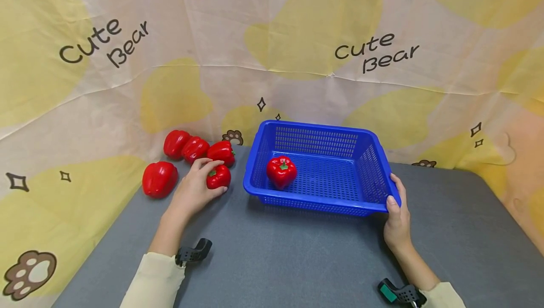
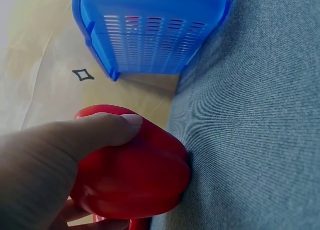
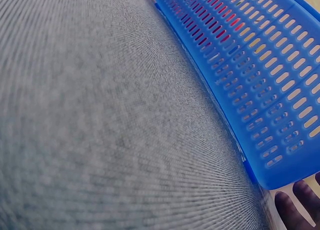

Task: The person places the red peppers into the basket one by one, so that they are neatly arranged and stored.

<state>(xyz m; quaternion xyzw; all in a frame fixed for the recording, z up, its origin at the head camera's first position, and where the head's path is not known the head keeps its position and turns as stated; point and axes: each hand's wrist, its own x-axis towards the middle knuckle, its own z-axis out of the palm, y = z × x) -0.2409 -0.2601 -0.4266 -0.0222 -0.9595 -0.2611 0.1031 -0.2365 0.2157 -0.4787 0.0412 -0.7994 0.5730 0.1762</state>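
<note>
My left hand [image 1: 193, 190] grips a red bell pepper [image 1: 218, 177] at the left of the basket. In the left wrist view the thumb presses on this pepper's [image 2: 145, 175] glossy side, and its lower side sits right at the grey tabletop. My right hand [image 1: 398, 225] holds the blue plastic basket [image 1: 314, 201] by its right front corner, thumb over the rim and fingers along the end wall. One red bell pepper [image 1: 282, 172] rests inside, near the basket's left end. The right wrist view shows the basket's slotted side wall [image 3: 250, 79] and some fingertips [image 3: 289, 210].
Behind the left hand lie three more bell peppers [image 1: 196, 149] in a row. Another bell pepper [image 1: 159, 179] sits farther left, at the edge of the grey table [image 1: 289, 260]. A patterned cloth [image 1: 238, 29] hangs along the back and left.
</note>
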